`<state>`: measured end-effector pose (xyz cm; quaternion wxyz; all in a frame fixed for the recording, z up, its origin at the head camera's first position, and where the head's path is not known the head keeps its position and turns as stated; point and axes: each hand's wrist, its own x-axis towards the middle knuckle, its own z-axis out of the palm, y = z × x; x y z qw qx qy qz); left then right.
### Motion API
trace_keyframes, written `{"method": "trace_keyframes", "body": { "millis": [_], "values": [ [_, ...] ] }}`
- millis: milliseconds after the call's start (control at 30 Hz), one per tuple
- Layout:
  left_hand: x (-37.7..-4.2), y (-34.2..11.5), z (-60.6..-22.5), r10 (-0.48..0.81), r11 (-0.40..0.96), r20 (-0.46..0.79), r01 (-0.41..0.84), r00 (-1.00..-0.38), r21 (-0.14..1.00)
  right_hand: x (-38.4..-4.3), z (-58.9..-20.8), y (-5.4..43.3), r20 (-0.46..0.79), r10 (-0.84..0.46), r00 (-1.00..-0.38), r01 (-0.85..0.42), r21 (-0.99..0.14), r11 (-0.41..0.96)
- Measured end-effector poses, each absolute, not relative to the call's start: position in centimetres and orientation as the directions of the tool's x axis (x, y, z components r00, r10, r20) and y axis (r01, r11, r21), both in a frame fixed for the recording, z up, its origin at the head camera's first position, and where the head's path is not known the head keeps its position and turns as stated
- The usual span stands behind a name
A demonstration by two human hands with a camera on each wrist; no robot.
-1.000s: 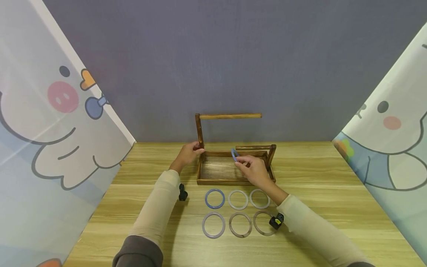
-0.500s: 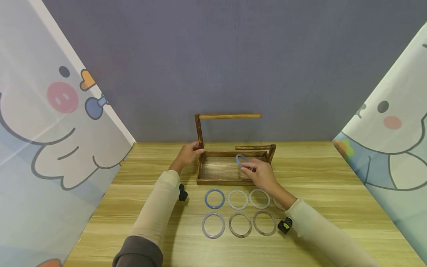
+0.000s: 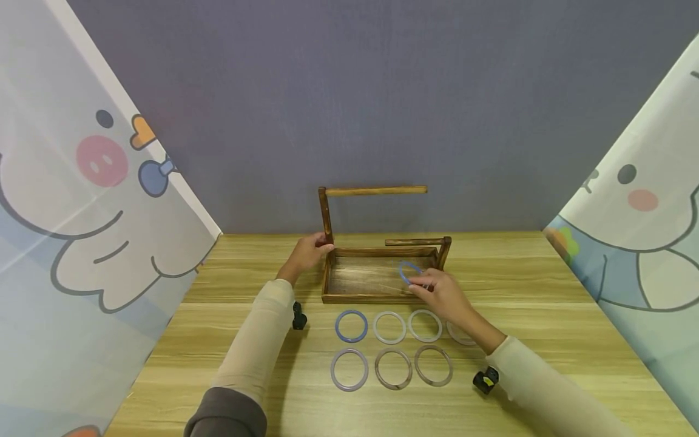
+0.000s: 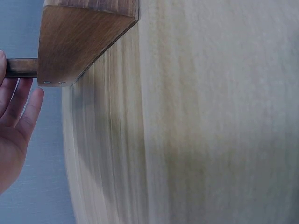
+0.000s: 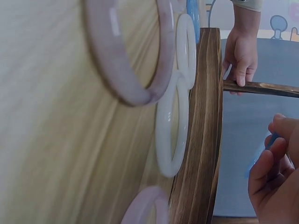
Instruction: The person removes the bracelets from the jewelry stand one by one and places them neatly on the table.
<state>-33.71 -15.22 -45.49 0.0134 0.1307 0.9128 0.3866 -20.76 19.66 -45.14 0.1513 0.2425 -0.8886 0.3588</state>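
In the head view, my right hand (image 3: 443, 296) pinches a blue bangle (image 3: 403, 274) between thumb and fingers, above the right part of a wooden tray stand (image 3: 366, 298). The right wrist view shows little of this bangle, since my fingers cover much of it. My left hand (image 3: 307, 255) grips the foot of the stand's tall left post (image 3: 326, 215); the left wrist view has the thumb on one side and fingers on the other. A high bar (image 3: 377, 191) runs from that post, and a lower bar (image 3: 412, 242) from the short right post.
Before the tray lie a second blue bangle (image 3: 337, 326), two whitish bangles (image 3: 389, 313) and a pale one (image 3: 461, 341) partly behind my right wrist. A nearer row holds a lavender bangle (image 3: 332, 370) and two brownish bangles (image 3: 377, 369). A grey wall (image 3: 377, 109) stands behind.
My right hand has come down, rightward and nearer with the blue bangle, away from the lower bar's free end. The pale bangle at right has come partly into view. My left hand stays put.
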Motion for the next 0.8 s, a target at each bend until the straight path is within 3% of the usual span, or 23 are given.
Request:
{"method": "trace_keyframes", "body": {
  "millis": [300,800],
  "values": [
    [-33.7,-15.1,-45.4,0.250,0.670,0.076,0.229,-0.965,0.706,-19.6,-45.2,21.3,0.410,-0.391,-0.824,-0.565,-0.538,0.626],
    [-33.7,-15.2,-45.3,0.254,0.668,0.071,0.228,-0.965,0.709,-18.2,-46.0,23.2,0.406,-0.527,-0.747,-0.664,-0.504,0.552]
  ]
}}
